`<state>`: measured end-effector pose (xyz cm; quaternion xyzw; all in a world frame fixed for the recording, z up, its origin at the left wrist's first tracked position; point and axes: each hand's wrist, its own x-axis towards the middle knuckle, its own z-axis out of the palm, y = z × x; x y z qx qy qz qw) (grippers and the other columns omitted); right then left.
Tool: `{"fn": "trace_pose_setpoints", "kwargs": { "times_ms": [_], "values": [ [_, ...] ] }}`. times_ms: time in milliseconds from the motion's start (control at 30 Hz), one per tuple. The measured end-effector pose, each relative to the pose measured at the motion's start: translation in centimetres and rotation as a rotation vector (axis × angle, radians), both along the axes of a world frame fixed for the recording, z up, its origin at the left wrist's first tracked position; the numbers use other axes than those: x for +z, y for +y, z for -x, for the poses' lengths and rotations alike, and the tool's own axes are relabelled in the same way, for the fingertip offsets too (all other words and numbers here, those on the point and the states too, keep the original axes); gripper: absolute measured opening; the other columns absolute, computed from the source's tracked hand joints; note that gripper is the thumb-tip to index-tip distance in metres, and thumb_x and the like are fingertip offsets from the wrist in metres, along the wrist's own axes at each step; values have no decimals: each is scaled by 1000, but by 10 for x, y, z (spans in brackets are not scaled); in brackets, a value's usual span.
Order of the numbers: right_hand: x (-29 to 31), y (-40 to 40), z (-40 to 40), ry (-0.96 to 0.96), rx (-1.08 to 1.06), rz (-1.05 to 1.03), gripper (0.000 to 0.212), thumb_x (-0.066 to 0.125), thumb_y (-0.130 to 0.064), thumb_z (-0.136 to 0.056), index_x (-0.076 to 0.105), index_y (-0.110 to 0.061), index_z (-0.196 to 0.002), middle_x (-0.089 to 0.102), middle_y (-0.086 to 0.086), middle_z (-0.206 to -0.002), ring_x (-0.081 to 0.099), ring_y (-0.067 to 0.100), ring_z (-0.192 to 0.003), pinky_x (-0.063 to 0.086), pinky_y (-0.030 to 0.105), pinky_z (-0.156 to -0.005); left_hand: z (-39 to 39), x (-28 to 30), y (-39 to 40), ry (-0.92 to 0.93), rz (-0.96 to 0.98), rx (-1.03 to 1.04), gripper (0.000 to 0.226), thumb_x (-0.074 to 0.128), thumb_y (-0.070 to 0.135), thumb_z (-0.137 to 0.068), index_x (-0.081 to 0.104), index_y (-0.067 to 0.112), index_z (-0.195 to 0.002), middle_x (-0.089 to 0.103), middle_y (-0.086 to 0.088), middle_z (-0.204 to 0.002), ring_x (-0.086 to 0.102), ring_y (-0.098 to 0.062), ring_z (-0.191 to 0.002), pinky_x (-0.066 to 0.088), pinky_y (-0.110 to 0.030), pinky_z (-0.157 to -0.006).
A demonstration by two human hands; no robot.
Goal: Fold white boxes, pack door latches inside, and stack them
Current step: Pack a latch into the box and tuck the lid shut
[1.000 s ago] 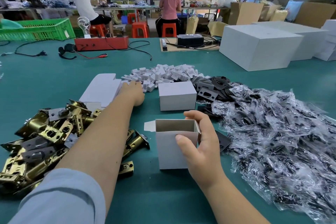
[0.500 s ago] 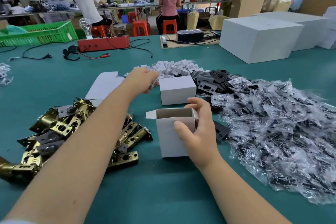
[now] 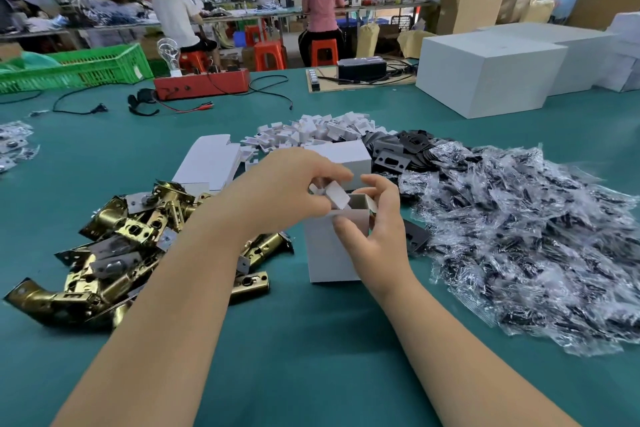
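Two bare hands meet over one open white box point(image 3: 330, 250) that stands upright on the green bench point(image 3: 311, 357), and everything else is placed here from that box.

The bench runs out on all sides of the box. To the right of the box spreads a wide heap of clear plastic packets point(image 3: 526, 246) with dark parts inside. Far behind the box and to its right sits a large white carton point(image 3: 485, 76). To the left of the box lies a pile of brass door latches point(image 3: 114, 253), partly hidden by the left forearm. Far behind and to the left is a green plastic crate point(image 3: 79, 69), with a red device point(image 3: 201, 83) between it and the box line. Behind the box lies a heap of small white inserts point(image 3: 318, 130), and just to the right of that heap, dark metal plates point(image 3: 398, 152). A flat unfolded box blank point(image 3: 207, 163) lies behind and to the left. A closed white box point(image 3: 343, 158) stands just behind the open one.

The right hand point(image 3: 374, 236) holds the open box at its top right corner, thumb on the front wall and fingers curled over the rim, so its grip is closed on the box. The left hand point(image 3: 280, 191) is over the box mouth, its grip pinching a white insert point(image 3: 334, 194) that tilts down into the opening.
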<state>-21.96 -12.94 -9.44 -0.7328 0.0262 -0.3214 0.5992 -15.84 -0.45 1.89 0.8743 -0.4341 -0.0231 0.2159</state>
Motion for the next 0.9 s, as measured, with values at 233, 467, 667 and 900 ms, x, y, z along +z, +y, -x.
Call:
{"fn": "trace_pose_setpoints", "kwargs": {
  "times_ms": [233,467,667,900],
  "values": [
    [-1,-2,-5,-29,32,-39,43,59,-33,-75,38,-39,-112,52,-8,-100,54,8,-87,46,31,-77,8,-7,-17,151,172,-33,49,66,6,-85,54,36,-123,62,15,-99,66,2,-79,52,-15,-72],
    [4,-4,-3,-14,69,-184,40,42,-53,-70,51,-37,-105,56,-9,-95,52,0,-84,42,20,-74,20,-57,-3,-57,532,214,15,57,31,-87,66,30,-99,63,18,-93,55,-1,-91,43,-21,-86],
    [18,-50,0,384,-378,440,21,52,-24,-87,69,-19,-97,67,-1,-98,57,22,-98,44,36,-89,19,-85,3,268,770,224,15,55,35,-83,67,39,-90,68,13,-85,58,-8,-78,44,-19,-68],
    [13,-64,1,1049,-388,902,24,52,-28,-91,57,-14,-110,56,11,-121,41,33,-119,33,41,-94,17,-96,-8,283,904,191,21,51,47,-78,66,39,-90,65,26,-87,57,-1,-90,42,-11,-74]
  ]
}}
